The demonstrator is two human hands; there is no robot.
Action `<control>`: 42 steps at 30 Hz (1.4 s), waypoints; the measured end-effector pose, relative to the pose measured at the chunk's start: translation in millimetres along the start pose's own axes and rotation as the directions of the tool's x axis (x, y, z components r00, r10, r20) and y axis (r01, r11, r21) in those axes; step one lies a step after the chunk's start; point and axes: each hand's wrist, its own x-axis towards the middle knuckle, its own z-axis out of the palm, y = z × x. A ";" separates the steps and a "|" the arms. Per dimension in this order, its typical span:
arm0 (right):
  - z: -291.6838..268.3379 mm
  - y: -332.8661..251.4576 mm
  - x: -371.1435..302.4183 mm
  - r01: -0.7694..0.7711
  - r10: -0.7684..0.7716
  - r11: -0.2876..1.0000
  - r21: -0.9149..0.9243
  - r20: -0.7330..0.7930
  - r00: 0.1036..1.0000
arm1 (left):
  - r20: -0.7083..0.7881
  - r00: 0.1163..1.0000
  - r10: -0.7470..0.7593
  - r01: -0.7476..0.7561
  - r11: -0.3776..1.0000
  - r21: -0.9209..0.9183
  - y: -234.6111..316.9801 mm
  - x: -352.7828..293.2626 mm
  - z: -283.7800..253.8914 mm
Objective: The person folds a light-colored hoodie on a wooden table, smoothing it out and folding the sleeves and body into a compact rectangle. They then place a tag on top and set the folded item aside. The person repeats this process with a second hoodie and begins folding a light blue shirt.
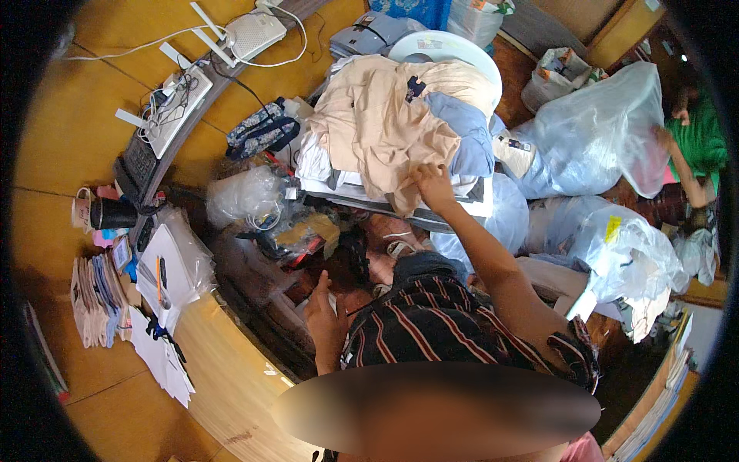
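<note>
Beige garment [373, 127] is pinched at its near edge by the right hand [431, 186]; the left hand [325, 314] (fingers loosely spread) is held apart from it.

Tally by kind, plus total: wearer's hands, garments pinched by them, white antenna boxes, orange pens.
Wearer's hands: 2 (left hand, right hand)
Pinched garments: 1 (beige garment, right hand)
White antenna boxes: 2
Orange pen: 1
Total: 6
</note>
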 end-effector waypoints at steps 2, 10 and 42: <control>-27.4 16.8 -7.4 -0.186 0.169 0.977 0.101 0.154 0.973 | 0.058 0.997 0.043 -0.044 0.999 0.010 -5.4 -4.1 2.7; -45.2 50.0 -32.2 -0.469 0.506 0.809 0.354 -0.016 0.862 | 0.228 0.968 0.101 -0.126 0.987 0.099 -26.4 -23.1 11.8; -350.5 -36.9 95.3 0.448 -0.273 0.478 0.756 -0.357 0.893 | 0.031 0.723 0.690 -0.529 0.582 -0.618 178.3 164.8 -104.6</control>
